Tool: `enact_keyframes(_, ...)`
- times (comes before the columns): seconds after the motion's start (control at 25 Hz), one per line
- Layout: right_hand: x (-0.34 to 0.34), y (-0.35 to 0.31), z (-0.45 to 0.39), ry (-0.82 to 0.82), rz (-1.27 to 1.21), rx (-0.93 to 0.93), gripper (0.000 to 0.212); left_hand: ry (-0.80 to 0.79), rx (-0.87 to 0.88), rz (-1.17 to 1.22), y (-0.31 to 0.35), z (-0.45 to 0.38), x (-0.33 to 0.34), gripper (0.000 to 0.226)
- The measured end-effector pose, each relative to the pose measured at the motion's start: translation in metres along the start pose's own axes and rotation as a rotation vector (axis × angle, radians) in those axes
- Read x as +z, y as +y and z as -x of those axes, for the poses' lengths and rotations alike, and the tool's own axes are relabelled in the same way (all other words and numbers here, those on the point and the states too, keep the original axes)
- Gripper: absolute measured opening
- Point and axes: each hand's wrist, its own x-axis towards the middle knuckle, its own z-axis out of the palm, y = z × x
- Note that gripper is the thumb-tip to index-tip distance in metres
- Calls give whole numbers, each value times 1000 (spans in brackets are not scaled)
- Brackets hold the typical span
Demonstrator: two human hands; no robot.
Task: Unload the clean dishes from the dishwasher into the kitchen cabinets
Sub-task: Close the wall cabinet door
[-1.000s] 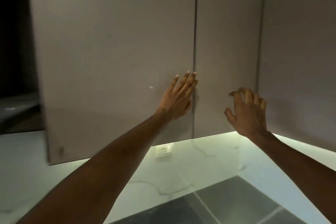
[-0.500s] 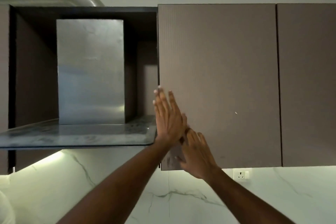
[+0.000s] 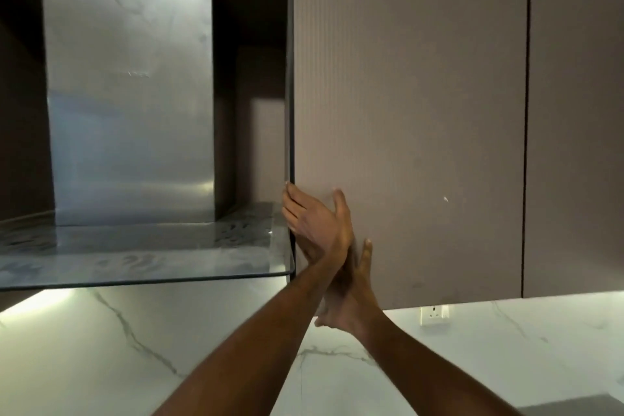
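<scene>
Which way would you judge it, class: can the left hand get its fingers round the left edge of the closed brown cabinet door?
Probably yes. The left hand already has its fingertips at the cabinet door's left edge, beside the open hood recess; nothing blocks it. The right hand lies lower on the door.

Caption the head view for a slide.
Left hand fingers at the closed cabinet door left edge, right hand below, beside the range hood.
</scene>
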Motion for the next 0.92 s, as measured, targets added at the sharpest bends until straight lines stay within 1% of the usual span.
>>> enact_keyframes(0.04,-6,-2,-2,-4,-38,23,93,33,25,36,-4,1,1,87)
enact_keyframes(0.08,-20,-5,-6,20,122,23,94,49,49,71,-8,2,2,86)
enact_keyframes(0.12,-29,-7,-5,-18,424,-5,96,52,74,92,-11,4,3,84)
enact_keyframes(0.16,-33,-11,-2,-1,452,37,99,52,102,100,-13,3,4,82)
enact_keyframes(0.2,-42,-16,-3,121,514,41,100,49,128,98,-16,1,4,81)
enact_keyframes(0.24,-52,-19,-4,192,385,54,99,44,147,83,-17,1,3,79)
enact_keyframes(0.28,-58,-20,-3,256,323,61,93,37,151,72,-17,1,1,77)
enact_keyframes(0.36,-72,-25,0,365,293,155,65,47,105,91,-9,2,-5,72)
enact_keyframes(0.4,-82,-30,-1,390,296,201,53,53,60,117,-2,4,-10,69)
enact_keyframes(0.44,-94,-36,-4,420,296,223,48,54,23,137,5,6,-13,66)
enact_keyframes(0.52,-120,-51,-8,450,236,260,55,48,19,149,15,20,-28,60)
enact_keyframes(0.64,-164,-81,-15,491,61,274,74,-3,155,79,25,50,-67,60)
enact_keyframes(0.72,-191,-107,-16,446,27,274,88,-69,218,43,33,71,-97,60)
enact_keyframes(0.8,-208,-134,-8,388,47,278,106,-128,232,63,44,93,-125,60)
enact_keyframes(0.84,-216,-147,-1,378,53,295,114,-150,267,79,50,105,-137,57)
enact_keyframes(0.92,-232,-166,15,427,39,334,120,-190,396,149,64,124,-157,37)
